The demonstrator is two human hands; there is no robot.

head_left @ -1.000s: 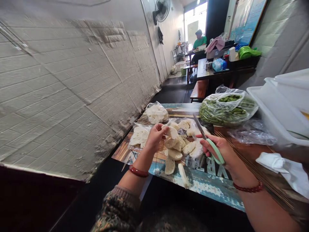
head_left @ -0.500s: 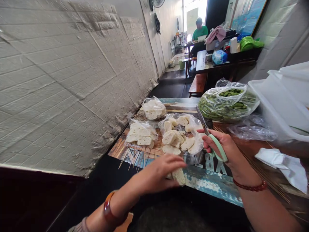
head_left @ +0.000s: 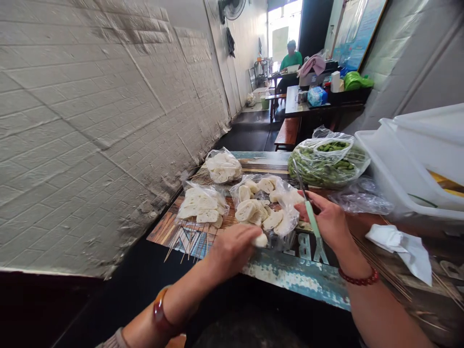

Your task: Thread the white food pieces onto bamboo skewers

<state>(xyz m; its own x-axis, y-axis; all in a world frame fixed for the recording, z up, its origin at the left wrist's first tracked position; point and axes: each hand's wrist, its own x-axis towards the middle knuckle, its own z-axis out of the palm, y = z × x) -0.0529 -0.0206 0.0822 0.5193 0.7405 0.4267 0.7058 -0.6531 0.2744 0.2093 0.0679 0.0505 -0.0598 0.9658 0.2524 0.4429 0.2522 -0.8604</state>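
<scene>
My left hand (head_left: pixel 232 251) is closed on a pale, bread-like slice (head_left: pixel 261 240), whose end sticks out past the fingers near the table's front edge. My right hand (head_left: pixel 328 222) grips scissors with light green handles (head_left: pixel 312 220). Their dark blades point up and away, over the table. Just beyond my hands lies an opened clear plastic bag with several loose pale slices (head_left: pixel 248 211). Left of it, flat slices on thin wooden skewers (head_left: pixel 199 205) rest on a plastic bag, the stick ends pointing toward me. Behind these sits a bag of more pale slices (head_left: pixel 224 166).
A bag of green pods (head_left: pixel 326 164) stands at the back right, beside white plastic tubs (head_left: pixel 380 164). Crumpled tissue (head_left: pixel 400 246) and loose skewers (head_left: pixel 380 268) lie on the right. A brick-patterned wall (head_left: pixel 108 121) runs along the left. A person in green (head_left: pixel 291 59) sits far back.
My left hand has closed around the slice and tilted it, hiding most of it. The scissors have turned in my right hand, handles now edge-on. The view has shifted slightly right.
</scene>
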